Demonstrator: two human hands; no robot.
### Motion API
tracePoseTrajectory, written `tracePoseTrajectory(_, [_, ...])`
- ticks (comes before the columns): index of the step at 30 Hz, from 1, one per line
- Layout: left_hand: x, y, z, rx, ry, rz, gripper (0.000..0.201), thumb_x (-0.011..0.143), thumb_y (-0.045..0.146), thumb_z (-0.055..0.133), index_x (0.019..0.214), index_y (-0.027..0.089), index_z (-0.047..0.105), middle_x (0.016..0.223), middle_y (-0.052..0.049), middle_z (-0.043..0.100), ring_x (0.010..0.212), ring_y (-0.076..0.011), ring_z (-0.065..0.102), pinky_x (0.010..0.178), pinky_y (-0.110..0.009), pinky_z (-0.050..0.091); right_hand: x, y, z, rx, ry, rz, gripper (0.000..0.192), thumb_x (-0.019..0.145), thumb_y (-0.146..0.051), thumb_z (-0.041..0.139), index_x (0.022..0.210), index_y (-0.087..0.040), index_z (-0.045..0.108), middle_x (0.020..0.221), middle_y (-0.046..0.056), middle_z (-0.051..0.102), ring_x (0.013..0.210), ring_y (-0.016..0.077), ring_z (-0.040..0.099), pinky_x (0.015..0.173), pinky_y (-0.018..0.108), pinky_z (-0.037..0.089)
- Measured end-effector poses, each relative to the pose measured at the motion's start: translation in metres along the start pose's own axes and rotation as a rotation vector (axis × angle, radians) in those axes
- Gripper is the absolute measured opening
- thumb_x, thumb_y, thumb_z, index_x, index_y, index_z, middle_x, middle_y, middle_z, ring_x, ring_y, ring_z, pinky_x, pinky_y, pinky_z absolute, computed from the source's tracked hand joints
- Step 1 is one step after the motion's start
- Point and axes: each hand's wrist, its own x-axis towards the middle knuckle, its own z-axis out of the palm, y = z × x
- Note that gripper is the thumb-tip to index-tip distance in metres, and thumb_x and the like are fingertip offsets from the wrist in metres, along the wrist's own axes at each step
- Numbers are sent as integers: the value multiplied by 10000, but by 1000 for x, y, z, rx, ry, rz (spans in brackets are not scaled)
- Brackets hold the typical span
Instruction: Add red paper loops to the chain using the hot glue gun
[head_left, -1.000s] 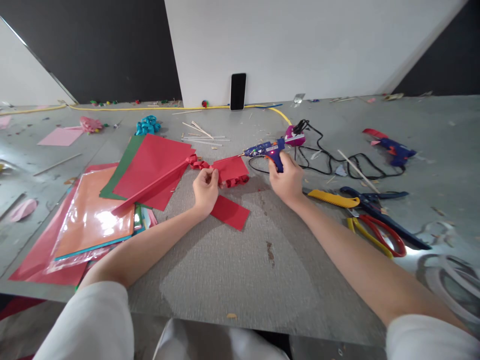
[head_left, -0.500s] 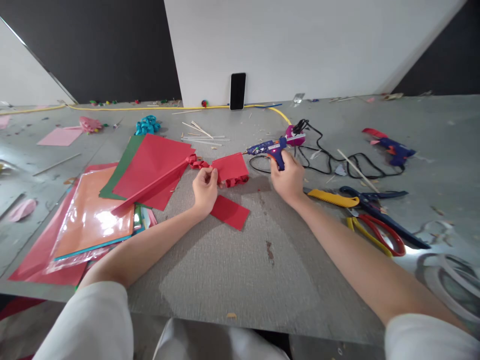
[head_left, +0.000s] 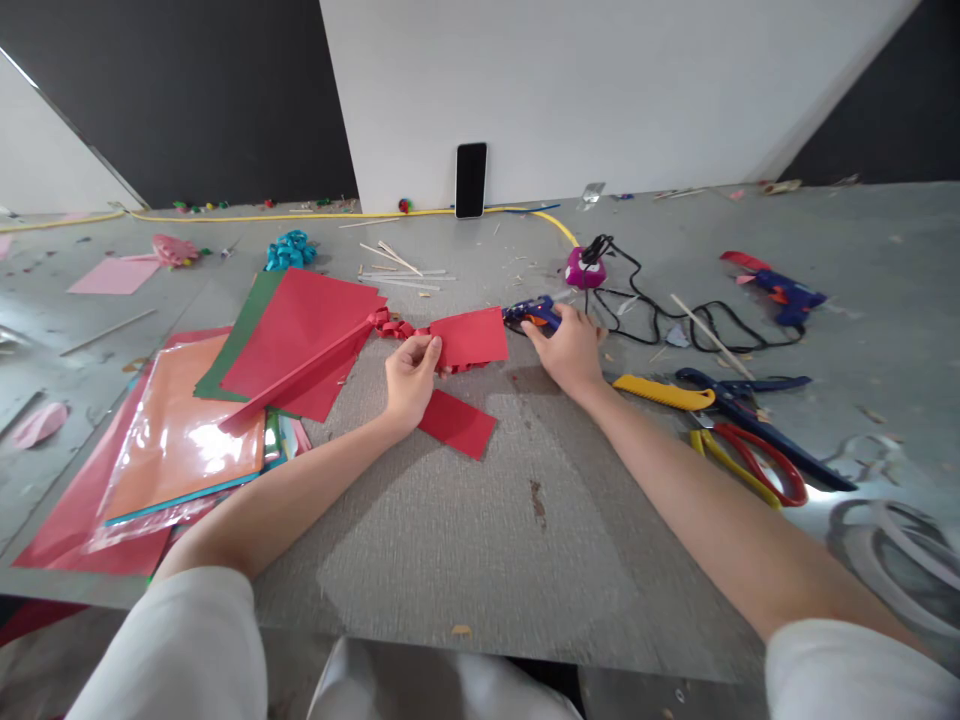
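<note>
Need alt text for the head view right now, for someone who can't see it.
The left hand pinches a red paper chain joined to a red paper sheet on a grey table, while the right hand closes on a blue glue gun beside it. Coloured paper sheets lie left, scissors right.

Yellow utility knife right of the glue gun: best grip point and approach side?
Take the yellow utility knife at mid-handle, from above, fingers across its narrow width. It lies flat and long, left to right, near the right hand. Its right end meets the blue scissors, so the middle and left are likely freer.
</note>
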Motion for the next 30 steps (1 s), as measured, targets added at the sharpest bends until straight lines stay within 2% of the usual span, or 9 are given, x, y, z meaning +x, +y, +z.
tracePoseTrajectory(2, [0,1,0,4,5,-16,451,838,620,776,822,185,654,651,15,625,530,-92,570,514,-222,488,-2,-5,-4,18,65,-8,609,863,-523,746,1294,-118,600,1307,266,629,1273,429,540,1064,670,392])
tracePoseTrajectory(4, [1,1,0,22,25,-31,453,821,620,789,835,181,678,667,13,631,539,-84,545,513,-213,469,-6,-15,-10,96,76,-88,621,848,-515,768,1328,-162,594,1378,248,588,1311,417,516,1082,661,388])
tracePoseTrajectory(7, [1,1,0,38,48,-50,448,801,607,810,854,172,716,698,8,644,569,-78,521,517,-200,445,-16,-36,-19,375,-102,-303,488,886,-496,738,1283,-231,631,1223,146,695,1171,322,631,1072,560,462])
tracePoseTrajectory(9, [0,1,0,38,46,-64,438,794,592,823,861,167,741,708,1,658,589,-81,525,520,-194,434,-26,-51,-21,559,-201,-358,549,827,-549,799,1246,-228,646,1151,128,733,1075,306,681,1016,520,525])
tracePoseTrajectory(12, [-3,2,1,31,19,-84,419,785,565,840,894,165,777,726,-13,682,613,-93,545,530,-198,439,-43,-67,-22,765,-297,-263,704,692,-599,904,1228,-219,650,1169,140,758,1033,313,724,939,490,599])
tracePoseTrajectory(15, [-5,4,1,32,-36,-108,417,777,549,849,918,162,788,736,-19,692,611,-98,549,528,-206,434,-52,-74,-24,853,-349,-182,693,639,-620,931,1155,-229,684,1133,130,786,1007,323,751,929,509,625])
tracePoseTrajectory(22, [-6,7,1,40,-100,-75,410,786,568,831,862,168,786,777,-34,727,685,-121,612,620,-223,488,-51,-82,-41,933,-380,-187,735,619,-602,952,1211,-251,694,1288,126,749,1269,334,680,1157,526,515])
tracePoseTrajectory(26, [-6,9,2,40,-124,-58,413,793,583,824,818,174,769,762,-31,716,668,-121,604,623,-233,488,-51,-83,-40,962,-365,-173,667,638,-580,948,1163,-238,717,1216,119,775,1174,321,724,1081,492,570])
tracePoseTrajectory(30, [-7,12,2,49,-178,-64,435,809,611,802,790,181,746,675,-21,677,572,-113,549,563,-242,449,-52,-81,-34,1029,-323,-92,563,620,-615,943,983,-236,740,1008,84,810,947,298,767,919,480,635])
